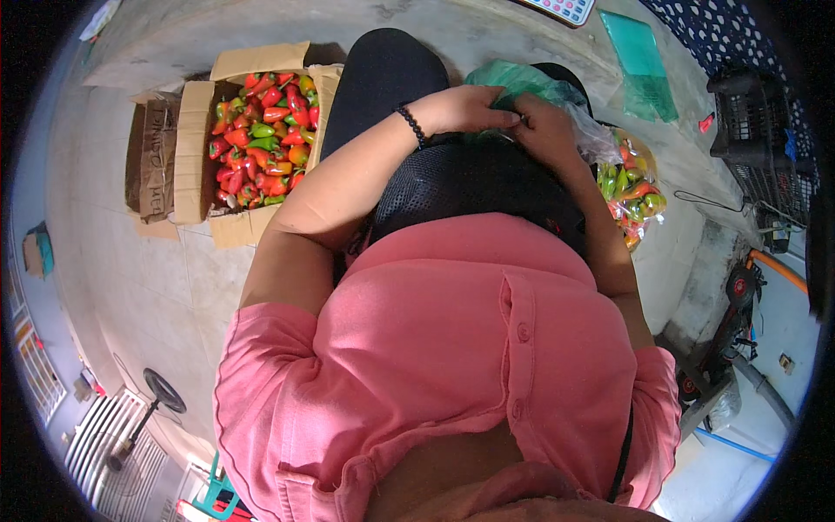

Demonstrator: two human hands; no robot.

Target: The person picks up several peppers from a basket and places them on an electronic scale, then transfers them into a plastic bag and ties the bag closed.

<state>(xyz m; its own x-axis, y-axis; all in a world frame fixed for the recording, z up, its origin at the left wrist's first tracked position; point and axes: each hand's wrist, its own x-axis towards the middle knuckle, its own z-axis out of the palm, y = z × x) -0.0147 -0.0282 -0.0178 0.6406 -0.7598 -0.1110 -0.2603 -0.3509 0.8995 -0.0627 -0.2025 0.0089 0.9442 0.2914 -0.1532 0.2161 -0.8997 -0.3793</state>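
Note:
Over my lap, my left hand point(471, 107) and my right hand point(545, 127) meet at the fingertips on a thin green plastic bag point(522, 79). The pinched edge between them is partly hidden by my fingers. A clear plastic piece point(595, 138) hangs beside my right wrist. To my left stands an open cardboard box point(194, 153) filled with red, orange and green peppers point(261, 140). Clear bags of peppers point(629, 189) lie on the floor to my right, partly covered by my right forearm.
A flat green plastic bag point(636, 65) lies ahead on the right, near a keypad device point(564, 8). Black plastic crates point(750, 124) stand at far right under a spotted cloth point(724, 29). Another cardboard box point(156, 156) bearing writing adjoins the pepper box. A fan point(140, 417) stands behind left.

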